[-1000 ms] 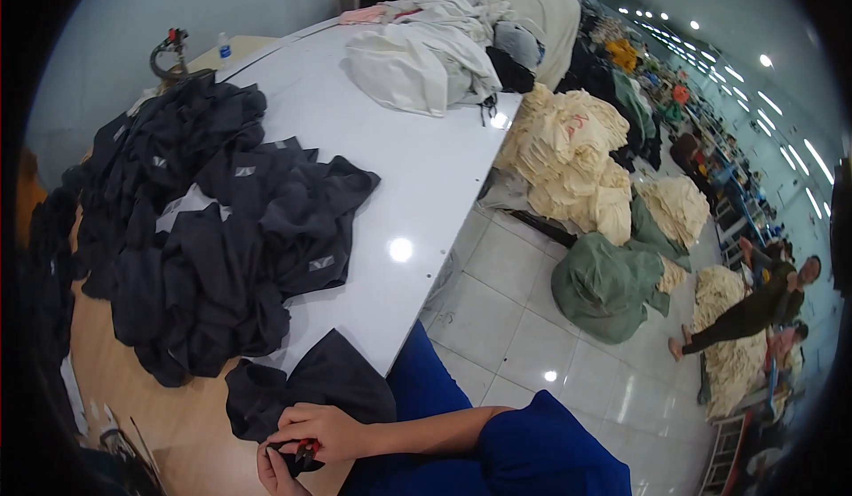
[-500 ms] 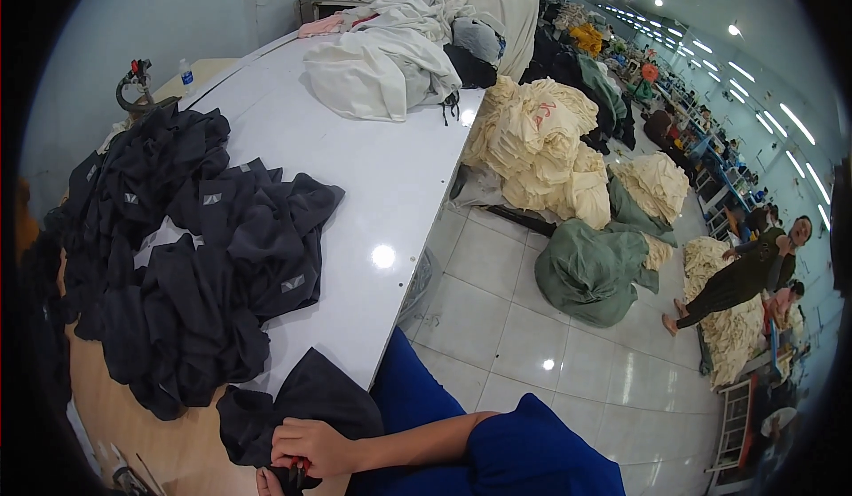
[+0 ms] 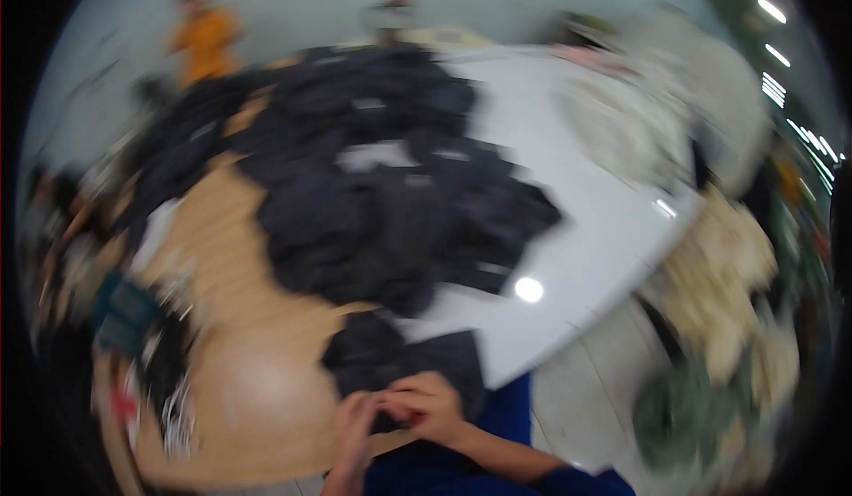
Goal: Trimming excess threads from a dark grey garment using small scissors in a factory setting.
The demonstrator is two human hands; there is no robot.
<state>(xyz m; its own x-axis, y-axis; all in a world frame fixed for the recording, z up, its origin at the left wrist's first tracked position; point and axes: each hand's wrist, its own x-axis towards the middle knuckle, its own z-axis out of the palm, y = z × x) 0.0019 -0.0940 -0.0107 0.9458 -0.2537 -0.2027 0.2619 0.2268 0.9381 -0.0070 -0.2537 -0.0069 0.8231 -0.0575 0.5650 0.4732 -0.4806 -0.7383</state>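
At the near edge of the table both my hands meet over a dark grey garment point(image 3: 448, 358). My right hand point(image 3: 430, 405) is closed around a small red-handled tool point(image 3: 414, 417), mostly hidden by the fingers. Close beside it, my left hand point(image 3: 355, 421) has its fingers bent together on the garment's near edge. Motion blur hides the fingertips and what exactly they pinch. Just beyond lies a large heap of dark grey garments point(image 3: 355, 230) with small light labels.
The tabletop is part wood point(image 3: 240, 381), part glossy white point(image 3: 577, 256). White cloth point(image 3: 630, 123) is piled at the far right. Cream fabric point(image 3: 719, 265) and a green bundle point(image 3: 683, 412) lie on the floor. A person in orange point(image 3: 206, 39) stands beyond the table, far left.
My view has swung left, so the table and heap appear further right, and the wooden side and the person in orange show. More of my left hand is visible, beside the right.
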